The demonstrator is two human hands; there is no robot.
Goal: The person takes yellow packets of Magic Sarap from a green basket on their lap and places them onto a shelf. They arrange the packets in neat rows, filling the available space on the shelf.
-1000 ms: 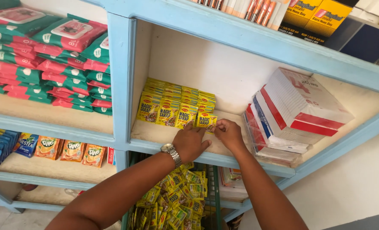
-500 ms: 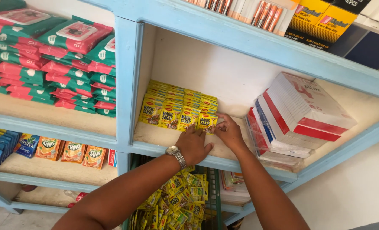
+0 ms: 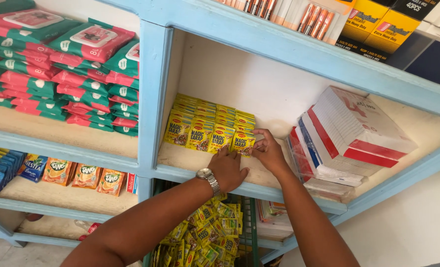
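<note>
Hands [image 3: 247, 160] closer on yellow sachets [image 3: 242, 142]

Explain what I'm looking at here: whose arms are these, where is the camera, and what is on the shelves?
The camera sits on a person's head and looks down, so both arms are that person's own. The left hand, with a wristwatch on its wrist, rests against the front of a row of small yellow sachets. The right hand pinches the rightmost sachet in the front row. They stand in rows on a light blue wooden shelf. To their right lies a stack of white, red and blue boxes. In the compartment to the left are piled green and red packets, and below those, orange drink sachets. Under the hands, a green crate holds more loose yellow sachets.
</note>
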